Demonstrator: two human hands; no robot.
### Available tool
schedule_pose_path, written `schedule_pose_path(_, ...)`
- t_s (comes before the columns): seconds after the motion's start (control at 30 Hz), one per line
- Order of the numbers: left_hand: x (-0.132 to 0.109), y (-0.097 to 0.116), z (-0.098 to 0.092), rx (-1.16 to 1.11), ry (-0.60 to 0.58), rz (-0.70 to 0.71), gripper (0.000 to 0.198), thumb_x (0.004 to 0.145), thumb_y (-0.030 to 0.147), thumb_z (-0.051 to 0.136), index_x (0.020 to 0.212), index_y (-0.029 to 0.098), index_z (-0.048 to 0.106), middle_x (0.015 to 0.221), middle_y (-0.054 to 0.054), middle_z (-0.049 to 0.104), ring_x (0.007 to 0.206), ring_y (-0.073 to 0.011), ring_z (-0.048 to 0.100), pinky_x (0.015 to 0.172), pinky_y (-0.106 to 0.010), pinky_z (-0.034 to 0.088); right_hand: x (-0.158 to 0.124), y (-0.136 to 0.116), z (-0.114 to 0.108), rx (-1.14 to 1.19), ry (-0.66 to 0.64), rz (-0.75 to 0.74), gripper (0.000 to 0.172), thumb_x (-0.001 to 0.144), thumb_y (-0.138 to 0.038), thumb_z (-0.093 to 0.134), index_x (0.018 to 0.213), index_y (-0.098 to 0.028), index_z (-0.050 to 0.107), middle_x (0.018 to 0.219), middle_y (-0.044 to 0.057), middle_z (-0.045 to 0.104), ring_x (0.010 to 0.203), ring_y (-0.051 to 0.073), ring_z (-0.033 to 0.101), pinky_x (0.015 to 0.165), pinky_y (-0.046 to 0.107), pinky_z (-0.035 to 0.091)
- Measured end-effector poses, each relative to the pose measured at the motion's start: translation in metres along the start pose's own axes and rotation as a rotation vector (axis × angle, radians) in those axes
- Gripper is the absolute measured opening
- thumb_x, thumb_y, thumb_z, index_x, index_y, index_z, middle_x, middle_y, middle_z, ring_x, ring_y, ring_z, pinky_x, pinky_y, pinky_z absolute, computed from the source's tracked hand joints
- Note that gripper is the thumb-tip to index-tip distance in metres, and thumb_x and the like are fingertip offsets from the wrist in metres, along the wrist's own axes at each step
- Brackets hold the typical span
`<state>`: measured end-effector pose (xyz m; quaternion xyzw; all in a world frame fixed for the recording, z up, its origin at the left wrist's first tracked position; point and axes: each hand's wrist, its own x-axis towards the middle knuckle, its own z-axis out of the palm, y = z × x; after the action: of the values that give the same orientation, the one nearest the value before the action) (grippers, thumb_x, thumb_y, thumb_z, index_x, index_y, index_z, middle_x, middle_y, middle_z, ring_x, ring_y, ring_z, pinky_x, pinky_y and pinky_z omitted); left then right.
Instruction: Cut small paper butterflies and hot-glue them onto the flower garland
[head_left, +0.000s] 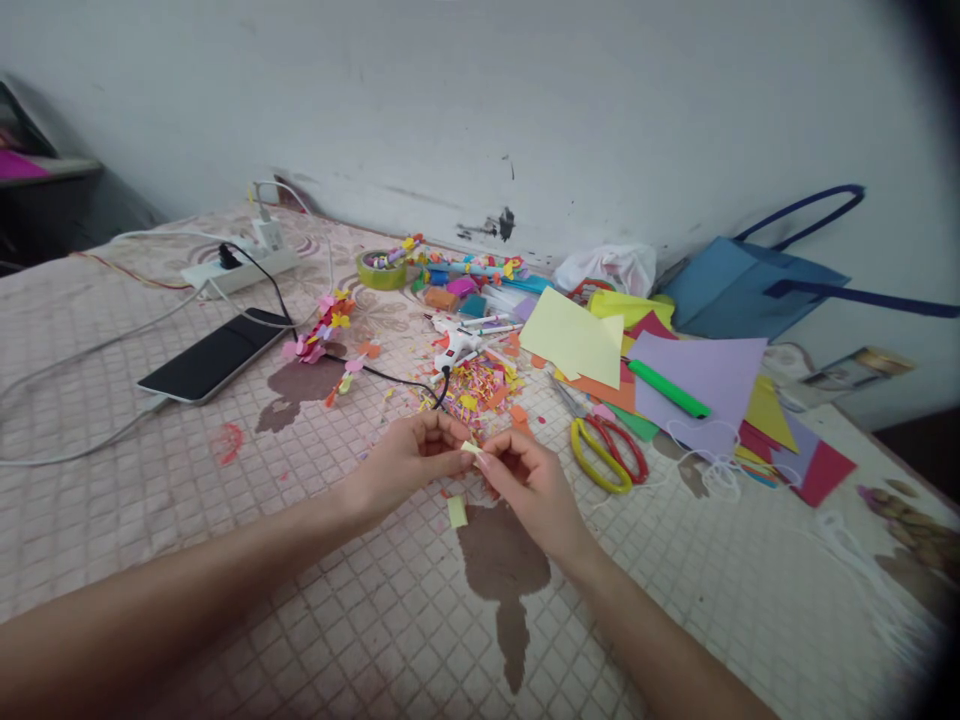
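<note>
Between the fingertips of both hands is a small piece of pale yellow paper [471, 449]. My left hand [416, 455] pinches it from the left, fingers curled. My right hand [531, 480] grips its other side with thumb and forefinger. Just below on the cloth lies another pale yellow paper piece [457, 511]. Beyond my fingers sits a pile of colourful paper scraps [487, 385], with a white glue gun [454, 342] at its far edge. Scissors [600, 450] with yellow and red handles rest to the right of my right hand.
A phone [221, 355] and a power strip [240, 268] with cables lie at left, near paper flowers [322, 335]. Coloured paper sheets [697, 380], a green cutter [669, 389], white string [721, 478] and a blue bag [750, 290] are at right. Tape [381, 270] stands by the wall.
</note>
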<state>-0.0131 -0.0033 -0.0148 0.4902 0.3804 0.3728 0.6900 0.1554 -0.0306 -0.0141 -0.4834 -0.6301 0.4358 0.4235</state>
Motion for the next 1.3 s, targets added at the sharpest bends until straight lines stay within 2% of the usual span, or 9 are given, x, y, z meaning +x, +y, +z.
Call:
schedule_pose_path(0.13,-0.0003,-0.0029,-0.0020,0.072,-0.044,-0.014,0.024,0.074,0.033,0.069,0.078,0.013,0.057,0.069,0.000,0.062,0.061,-0.0093,0.057,0.061,-0.023,0.046,0.0000,-0.0005,-0.0002,-0.020,0.021,-0.036,0.012,0.085,-0.025,0.055,0.075,-0.018,0.056,0.067,-0.002,0.054,0.059,0.010,0.047,0.053,0.021,0.037)
schedule_pose_path(0.3,-0.0010,-0.0040,-0.0016,0.017,-0.067,-0.025,0.024,0.073,0.034,0.069,0.076,0.013,0.057,0.069,0.000,0.064,0.062,-0.0097,0.059,0.062,-0.023,0.046,0.0000,0.0002,0.0003,0.002,0.021,-0.033,0.013,0.085,-0.026,0.055,0.076,-0.018,0.056,0.068,-0.002,0.054,0.059,0.010,0.048,0.053,0.021,0.038)
schedule_pose_path(0.57,-0.0018,-0.0044,-0.0016,0.000,-0.050,-0.031,0.024,0.075,0.034,0.068,0.079,0.013,0.057,0.072,-0.001,0.065,0.064,-0.0092,0.058,0.064,-0.023,0.046,-0.0011,-0.0032,0.0006,0.146,0.002,0.002,0.028,0.093,-0.038,0.042,0.077,-0.019,0.054,0.059,-0.003,0.053,0.053,0.010,0.050,0.051,0.022,0.041)
schedule_pose_path(0.8,-0.0025,-0.0040,-0.0004,-0.019,-0.044,-0.028,0.025,0.075,0.034,0.068,0.076,0.013,0.056,0.070,-0.001,0.064,0.062,-0.0092,0.057,0.063,-0.023,0.046,0.0008,-0.0030,0.0014,0.155,0.000,-0.017,0.033,0.094,-0.039,0.041,0.071,-0.019,0.052,0.058,-0.003,0.053,0.052,0.010,0.050,0.050,0.021,0.040)
schedule_pose_path(1.03,-0.0036,-0.0030,0.0006,-0.017,-0.035,-0.029,0.025,0.075,0.035,0.068,0.075,0.013,0.056,0.069,-0.001,0.064,0.062,-0.0104,0.058,0.063,-0.024,0.046,-0.0005,-0.0057,0.0010,0.141,-0.008,-0.002,0.032,0.093,-0.042,0.042,0.072,-0.020,0.052,0.058,-0.002,0.053,0.052,0.011,0.050,0.050,0.023,0.041)
schedule_pose_path(1.2,-0.0036,-0.0030,0.0013,-0.036,-0.047,-0.029,0.024,0.076,0.035,0.067,0.076,0.013,0.056,0.067,0.000,0.064,0.061,-0.0103,0.059,0.061,-0.023,0.046,-0.0003,-0.0028,0.0013,0.132,-0.024,0.026,0.022,0.085,-0.039,0.056,0.077,-0.019,0.054,0.062,-0.003,0.053,0.052,0.010,0.048,0.048,0.022,0.039)
schedule_pose_path(1.3,-0.0038,-0.0023,0.0023,-0.035,-0.051,-0.030,0.024,0.076,0.034,0.067,0.074,0.013,0.056,0.067,0.000,0.064,0.060,-0.0091,0.058,0.060,-0.022,0.046,-0.0006,-0.0019,0.0021,0.097,-0.012,0.027,0.019,0.085,-0.035,0.056,0.076,-0.019,0.054,0.062,-0.003,0.051,0.052,0.010,0.047,0.048,0.022,0.038)
